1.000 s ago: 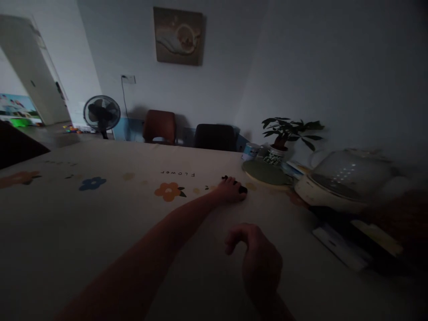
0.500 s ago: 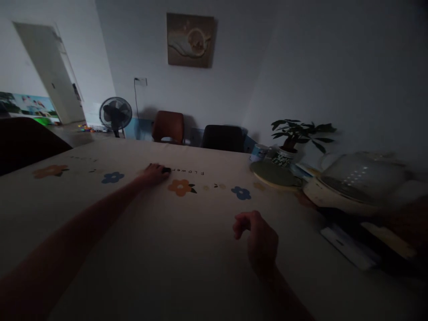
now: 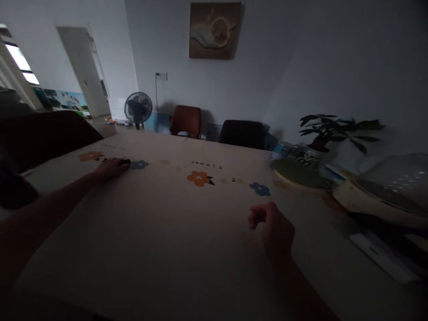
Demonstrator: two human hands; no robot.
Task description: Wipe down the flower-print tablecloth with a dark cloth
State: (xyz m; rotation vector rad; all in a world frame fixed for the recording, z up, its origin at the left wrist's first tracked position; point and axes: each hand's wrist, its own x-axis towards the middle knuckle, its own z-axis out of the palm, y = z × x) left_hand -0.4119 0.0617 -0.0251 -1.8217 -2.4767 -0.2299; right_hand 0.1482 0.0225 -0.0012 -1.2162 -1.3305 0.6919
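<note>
Cream cloth, printed with orange and blue flowers and the word FLOWER, covers the table and fills the centre and lower frame; its surface looks smooth and matte, with no visible wrinkles in the dim light.

Upper centre: a framed picture hangs on a plain grey wall. Below it, two chairs, one brown and one black, stand behind the far table edge, likely pushed back out of use.

Right edge: a domed glass-lidded cooking pot in a pale base and a potted plant crowd the wall side, probably parked there to leave the middle free. A round greenish mat lies flat beside them.

Upper left: a round standing fan sits on the floor near an open door.

Left hand, middle left of frame, arm fully stretched, lies palm down on the cloth, covering a small dark object at the fingertips; whether it grips or merely presses it, I cannot tell.

Right hand, lower right of centre, rests loosely curled on the cloth, fingers folded in, holding nothing visible.
</note>
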